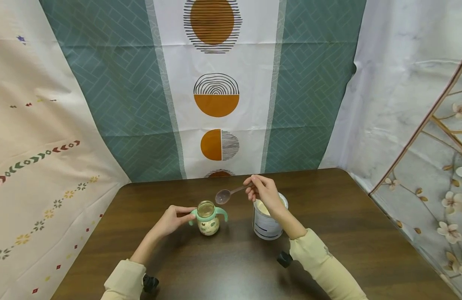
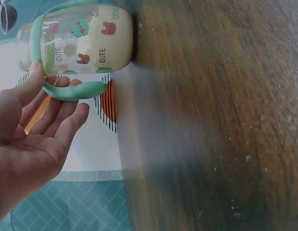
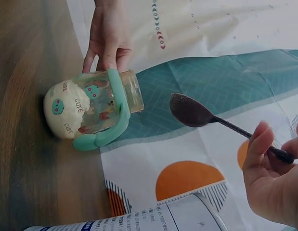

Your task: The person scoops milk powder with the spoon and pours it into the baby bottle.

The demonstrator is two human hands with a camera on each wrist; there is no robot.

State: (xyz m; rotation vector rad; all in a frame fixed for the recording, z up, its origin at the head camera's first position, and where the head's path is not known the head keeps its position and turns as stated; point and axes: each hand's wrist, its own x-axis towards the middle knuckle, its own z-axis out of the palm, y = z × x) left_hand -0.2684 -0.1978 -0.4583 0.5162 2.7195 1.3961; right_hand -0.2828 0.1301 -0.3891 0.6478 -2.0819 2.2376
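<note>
A clear baby bottle (image 1: 208,227) with a green collar and two green handles stands uncapped on the table, pale powder filling its lower part. My left hand (image 1: 172,221) pinches it by the handle on its left side, thumb and fingers near the green collar (image 2: 37,43). Above and to the right of the bottle's mouth, my right hand (image 1: 264,193) holds a spoon (image 3: 192,110) by the end of its handle. No powder shows in the spoon's bowl. Below the right hand stands an open white tin (image 1: 267,227) with pale powder inside, partly hidden by the hand and forearm.
The dark wooden table (image 1: 223,266) extends around the bottle and tin. A green and white patterned cloth (image 1: 309,104) hangs behind its far edge. More patterned cloth hangs along the left and right sides.
</note>
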